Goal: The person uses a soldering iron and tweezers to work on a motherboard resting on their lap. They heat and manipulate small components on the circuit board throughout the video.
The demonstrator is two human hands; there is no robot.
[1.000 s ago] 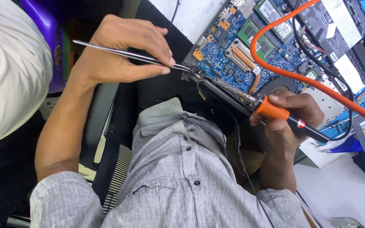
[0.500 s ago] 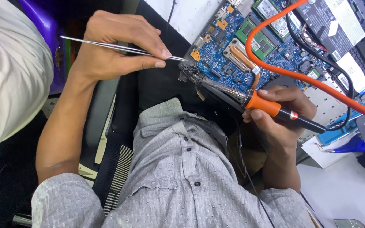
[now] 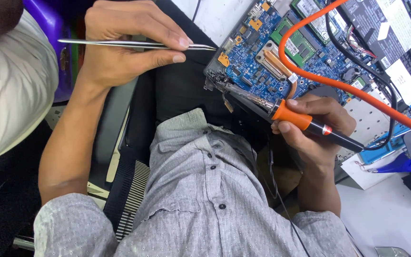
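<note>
A person works on an open laptop's blue circuit board (image 3: 262, 57) with tweezers and a soldering iron.

The left hand (image 3: 124, 43) has its grip clamped on a pair of thin metal tweezers (image 3: 139, 44), pinched between thumb and fingers; the pointed ends reach out past the grip and stop just short of the board's near edge. The right hand (image 3: 315, 128) has its grip closed around the orange and black handle of a soldering iron (image 3: 305, 121); from that grip the metal tip runs to the board's near corner. An orange cable (image 3: 310, 71) curves over the board beyond the right grip. The board lies on a white counter (image 3: 396, 214).
</note>
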